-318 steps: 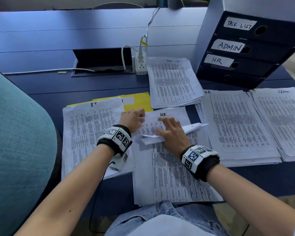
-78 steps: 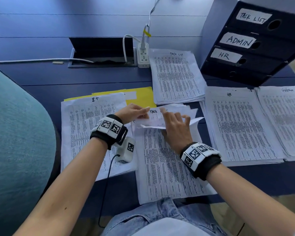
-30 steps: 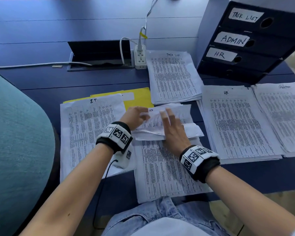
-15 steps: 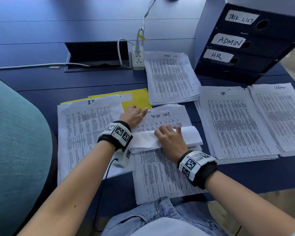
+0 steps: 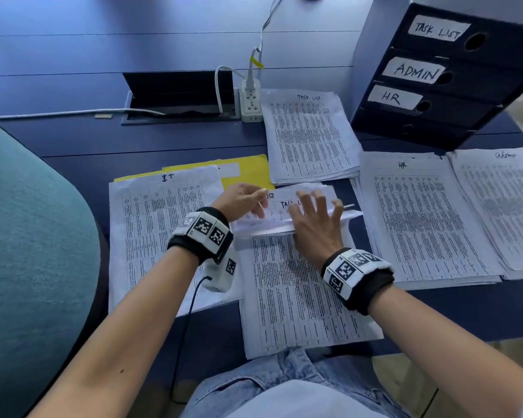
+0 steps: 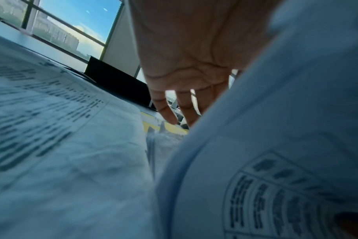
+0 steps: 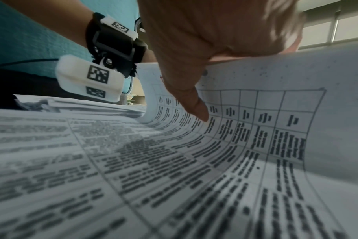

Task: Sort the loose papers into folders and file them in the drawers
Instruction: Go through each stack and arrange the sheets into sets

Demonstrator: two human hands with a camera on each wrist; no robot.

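The loose stack of printed sheets [image 5: 299, 297] lies at the desk's front edge, its top sheets [image 5: 269, 226] curled back toward me. My left hand [image 5: 263, 202] pinches the upper left corner of a sheet there; in the left wrist view its fingers [image 6: 174, 105] hang beside the curled sheet [image 6: 276, 145]. My right hand [image 5: 314, 212] rests with spread, straight fingers on the curled-back sheets. Its thumb [image 7: 194, 105] sits under the curl, against the printed face [image 7: 255, 121]. A sheet headed "Task L.." shows between the hands.
Sorted piles surround the stack: IT [image 5: 163, 230] on a yellow folder [image 5: 248, 173], Task List [image 5: 310, 137], HR [image 5: 420, 218] and Admin [image 5: 501, 206]. A dark drawer unit [image 5: 450, 76] labelled TASK LIST, ADMIN, HR stands back right. A power strip [image 5: 251, 101] and teal chair [image 5: 27, 236] are nearby.
My right hand's fingers, pressed together on the rolled sheets half a second ago, have spread and shifted up. Another sheet top has been turned back, and the left hand has taken a corner.
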